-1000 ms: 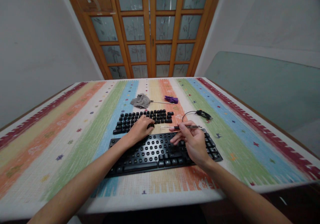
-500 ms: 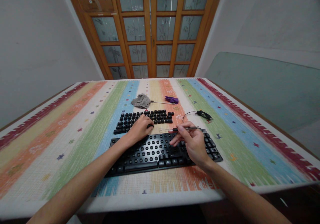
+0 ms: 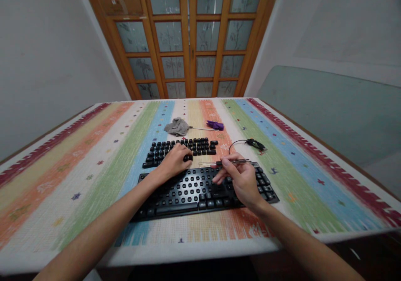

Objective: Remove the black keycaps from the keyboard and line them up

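Note:
A black keyboard [image 3: 191, 189] lies near the table's front, with most keys gone from its left and middle part. Behind it, loose black keycaps [image 3: 200, 147] stand in rows on the cloth. My left hand [image 3: 177, 159] rests over the front right of these rows, fingers curled and closed on a black keycap [image 3: 188, 158]. Above the keyboard's back edge, my right hand [image 3: 238, 174] grips a keycap puller [image 3: 216, 163] between thumb and index finger. Its thin wire end points left, toward my left hand. The other right fingers are loosely bent.
A grey cloth [image 3: 177, 127] and a purple cloth-like bundle [image 3: 214, 125] lie farther back, a thin rod [image 3: 200, 129] between them. The coiled keyboard cable [image 3: 255, 144] is at the right. A striped tablecloth [image 3: 94, 168] covers the table; wooden glass doors [image 3: 188, 42] stand beyond.
Both hands stay almost where they were. The left fingers have shifted slightly at the keycap, and the puller's wire end has moved a touch to the left.

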{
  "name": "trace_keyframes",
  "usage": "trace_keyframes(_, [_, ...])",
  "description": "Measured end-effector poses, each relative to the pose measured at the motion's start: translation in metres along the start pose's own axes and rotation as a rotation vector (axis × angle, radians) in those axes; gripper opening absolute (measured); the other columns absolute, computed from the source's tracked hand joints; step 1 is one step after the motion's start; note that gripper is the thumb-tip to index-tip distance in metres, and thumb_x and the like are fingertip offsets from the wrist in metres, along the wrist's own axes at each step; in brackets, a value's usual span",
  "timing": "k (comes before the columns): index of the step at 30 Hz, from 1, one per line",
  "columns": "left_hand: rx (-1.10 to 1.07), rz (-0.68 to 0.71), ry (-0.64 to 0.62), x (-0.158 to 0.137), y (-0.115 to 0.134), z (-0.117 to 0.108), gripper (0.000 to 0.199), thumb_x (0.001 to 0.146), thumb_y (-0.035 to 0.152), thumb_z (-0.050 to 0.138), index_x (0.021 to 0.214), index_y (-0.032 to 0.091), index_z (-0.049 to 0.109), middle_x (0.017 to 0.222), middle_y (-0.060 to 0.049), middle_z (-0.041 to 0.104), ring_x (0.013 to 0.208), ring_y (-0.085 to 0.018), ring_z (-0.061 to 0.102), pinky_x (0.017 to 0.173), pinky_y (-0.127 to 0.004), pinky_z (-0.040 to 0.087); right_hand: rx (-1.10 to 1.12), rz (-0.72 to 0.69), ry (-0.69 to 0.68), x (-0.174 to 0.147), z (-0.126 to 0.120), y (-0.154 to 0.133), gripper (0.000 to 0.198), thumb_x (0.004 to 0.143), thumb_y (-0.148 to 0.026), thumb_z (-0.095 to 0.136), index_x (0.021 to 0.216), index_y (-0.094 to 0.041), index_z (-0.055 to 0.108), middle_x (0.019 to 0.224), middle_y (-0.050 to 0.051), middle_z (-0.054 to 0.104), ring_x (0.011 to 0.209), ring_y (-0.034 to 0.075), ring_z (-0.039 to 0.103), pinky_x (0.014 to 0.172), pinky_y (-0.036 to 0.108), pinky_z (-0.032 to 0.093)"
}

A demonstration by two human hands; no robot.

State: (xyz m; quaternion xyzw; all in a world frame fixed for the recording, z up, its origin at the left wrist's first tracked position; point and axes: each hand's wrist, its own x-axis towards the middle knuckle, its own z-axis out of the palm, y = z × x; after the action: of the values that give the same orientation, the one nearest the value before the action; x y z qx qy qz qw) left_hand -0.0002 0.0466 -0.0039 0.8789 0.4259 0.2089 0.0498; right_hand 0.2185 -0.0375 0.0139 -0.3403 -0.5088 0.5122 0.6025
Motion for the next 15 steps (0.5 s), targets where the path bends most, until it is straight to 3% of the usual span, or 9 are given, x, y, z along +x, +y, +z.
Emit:
trace_keyframes(6, [0.027, 0.017, 0.046, -0.005, -0.005, -0.013, 0.015, 0.082, 0.021, 0.068, 0.096, 0.016, 0.067, 0.095, -0.007, 0.064, 0.094, -0.024, 0.054, 0.087, -0.039, 0.047, -0.018, -0.011, 0.001, 0.002, -0.002, 0.000, 0.024, 0.087, -0.039, 0.067, 0.088, -0.018, 0.056, 0.073, 0.003, 0.075, 0.046, 0.013, 0.068, 0.044, 0.021, 0.055])
trace_keyframes(8, [0.003, 0.012, 0.080, -0.009, -0.004, -0.020, 0.012, 0.090, 0.026, 0.060, 0.090, 0.016, 0.066, 0.089, -0.006, 0.064, 0.089, -0.022, 0.056, 0.084, -0.038, 0.048, -0.028, -0.020, -0.001, 0.003, -0.003, 0.000, 0.023, 0.086, -0.038, 0.068, 0.088, -0.018, 0.056, 0.073, 0.003, 0.074, 0.046, 0.013, 0.067, 0.043, 0.021, 0.053])
trace_keyframes(10, [-0.042, -0.021, 0.100, -0.016, -0.002, -0.028, 0.022, 0.098, 0.025, 0.048, 0.086, 0.015, 0.065, 0.078, -0.004, 0.062, 0.079, -0.020, 0.057, 0.078, -0.036, 0.048, -0.042, -0.023, -0.016, 0.006, -0.005, 0.000, 0.023, 0.086, -0.037, 0.068, 0.089, -0.018, 0.056, 0.074, 0.002, 0.074, 0.047, 0.012, 0.066, 0.042, 0.020, 0.051])
trace_keyframes(13, [-0.137, -0.085, 0.141, -0.033, 0.006, -0.036, 0.021, 0.099, 0.017, 0.041, 0.108, 0.015, 0.061, 0.068, 0.000, 0.057, 0.068, -0.016, 0.057, 0.072, -0.032, 0.049, -0.102, 0.011, -0.082, 0.010, -0.008, -0.002, 0.025, 0.085, -0.039, 0.068, 0.089, -0.018, 0.057, 0.072, 0.001, 0.071, 0.046, 0.012, 0.064, 0.041, 0.020, 0.049])
trace_keyframes(15, [-0.182, -0.083, 0.172, -0.047, 0.014, -0.038, 0.027, 0.097, 0.013, 0.042, 0.120, 0.017, 0.055, 0.081, -0.001, 0.061, 0.075, -0.016, 0.060, 0.076, -0.032, 0.051, -0.180, 0.048, -0.155, 0.011, -0.011, -0.006, 0.026, 0.083, -0.040, 0.070, 0.089, -0.017, 0.058, 0.069, 0.001, 0.069, 0.047, 0.012, 0.063, 0.042, 0.020, 0.048])
